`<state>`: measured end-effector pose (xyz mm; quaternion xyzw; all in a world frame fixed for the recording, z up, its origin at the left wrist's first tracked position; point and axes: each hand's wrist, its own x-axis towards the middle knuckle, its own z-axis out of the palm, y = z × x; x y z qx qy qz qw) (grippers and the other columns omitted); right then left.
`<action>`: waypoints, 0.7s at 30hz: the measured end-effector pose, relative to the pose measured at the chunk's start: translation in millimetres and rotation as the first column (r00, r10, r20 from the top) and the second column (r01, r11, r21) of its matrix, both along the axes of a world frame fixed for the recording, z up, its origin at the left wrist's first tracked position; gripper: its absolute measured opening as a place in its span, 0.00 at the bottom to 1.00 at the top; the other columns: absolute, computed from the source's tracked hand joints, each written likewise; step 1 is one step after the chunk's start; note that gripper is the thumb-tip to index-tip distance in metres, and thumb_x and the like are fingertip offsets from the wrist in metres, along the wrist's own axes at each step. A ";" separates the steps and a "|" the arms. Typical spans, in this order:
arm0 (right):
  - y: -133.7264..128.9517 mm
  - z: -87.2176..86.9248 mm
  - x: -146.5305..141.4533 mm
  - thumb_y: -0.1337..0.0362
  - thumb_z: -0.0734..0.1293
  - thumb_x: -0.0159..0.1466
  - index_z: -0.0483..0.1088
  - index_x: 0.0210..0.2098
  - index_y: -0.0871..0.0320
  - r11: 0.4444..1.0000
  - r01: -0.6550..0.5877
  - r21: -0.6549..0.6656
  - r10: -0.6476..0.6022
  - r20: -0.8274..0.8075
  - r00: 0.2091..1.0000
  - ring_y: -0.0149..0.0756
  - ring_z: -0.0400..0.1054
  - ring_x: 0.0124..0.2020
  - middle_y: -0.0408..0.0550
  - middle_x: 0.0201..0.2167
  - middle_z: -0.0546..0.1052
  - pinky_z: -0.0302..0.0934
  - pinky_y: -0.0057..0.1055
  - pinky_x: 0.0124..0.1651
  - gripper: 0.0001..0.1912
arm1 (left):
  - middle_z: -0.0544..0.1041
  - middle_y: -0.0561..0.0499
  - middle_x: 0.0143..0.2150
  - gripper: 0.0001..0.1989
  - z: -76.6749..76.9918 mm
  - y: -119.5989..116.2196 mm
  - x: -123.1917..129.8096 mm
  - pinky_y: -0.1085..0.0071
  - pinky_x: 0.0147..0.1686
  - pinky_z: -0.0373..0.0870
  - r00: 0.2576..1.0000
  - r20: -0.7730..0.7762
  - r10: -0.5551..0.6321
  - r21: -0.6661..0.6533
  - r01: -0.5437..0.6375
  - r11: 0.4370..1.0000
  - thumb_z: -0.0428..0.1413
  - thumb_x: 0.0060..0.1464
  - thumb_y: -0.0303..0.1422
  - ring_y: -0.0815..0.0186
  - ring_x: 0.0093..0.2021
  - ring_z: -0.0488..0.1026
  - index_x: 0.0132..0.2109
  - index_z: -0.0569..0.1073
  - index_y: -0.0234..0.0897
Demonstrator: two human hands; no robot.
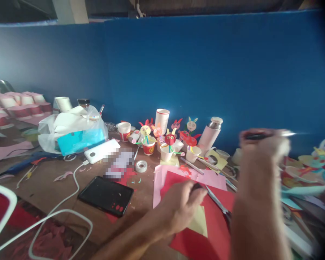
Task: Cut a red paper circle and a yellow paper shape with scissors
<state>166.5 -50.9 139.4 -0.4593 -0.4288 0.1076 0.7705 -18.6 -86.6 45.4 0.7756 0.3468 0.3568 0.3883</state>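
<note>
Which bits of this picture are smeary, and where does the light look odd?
In the head view, the right hand is smeared, probably by motion, while the left hand looks clearer; in the same head view, the blue wall glows pale at far left, the right edge fades to black, and a pixelated patch covers something on the table.

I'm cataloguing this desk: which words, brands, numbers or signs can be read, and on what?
No text can be read.
Front red cup: yellow print, too small to read.
Flat item by the phone: pixelated, unreadable.
Dark item in the right hand: blurred, no legible lettering.
</note>
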 end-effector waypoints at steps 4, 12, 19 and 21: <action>-17.7 18.6 48.3 0.56 0.48 0.69 0.62 0.19 0.52 0.954 -0.061 0.293 0.142 -0.262 0.954 0.28 0.61 0.20 0.39 0.17 0.57 0.59 0.32 0.27 0.26 | 0.75 0.50 0.31 0.16 -21.9 22.2 -18.7 0.73 0.30 0.64 0.974 -0.092 0.205 0.101 -0.196 0.975 0.42 0.60 0.40 0.65 0.31 0.72 0.41 0.70 0.37; -29.7 -60.8 77.2 0.51 0.61 0.62 0.70 0.23 0.60 0.988 -0.152 0.035 0.155 -0.317 0.936 0.26 0.56 0.16 0.39 0.15 0.63 0.54 0.24 0.18 0.21 | 0.76 0.44 0.41 0.17 -72.0 82.7 -16.8 0.68 0.41 0.65 0.809 -0.502 0.306 0.297 -0.171 0.939 0.47 0.54 0.29 0.58 0.42 0.73 0.51 0.70 0.39; -22.1 -141.2 56.3 0.51 0.72 0.50 0.74 0.25 0.60 0.926 -0.320 -0.202 0.238 -0.348 0.907 0.22 0.53 0.15 0.35 0.13 0.61 0.51 0.21 0.16 0.17 | 0.74 0.42 0.43 0.13 -81.4 78.1 -15.6 0.59 0.44 0.63 0.796 -0.515 0.317 0.315 -0.168 0.934 0.48 0.55 0.35 0.53 0.45 0.69 0.41 0.74 0.37; -21.0 -154.8 47.3 0.52 0.72 0.51 0.74 0.25 0.60 0.903 -0.357 -0.240 0.264 -0.345 0.901 0.24 0.54 0.16 0.35 0.13 0.60 0.53 0.22 0.17 0.16 | 0.74 0.43 0.43 0.13 -73.6 71.5 -15.7 0.62 0.45 0.63 0.813 -0.493 0.309 0.320 -0.161 0.934 0.46 0.58 0.34 0.56 0.44 0.69 0.40 0.74 0.37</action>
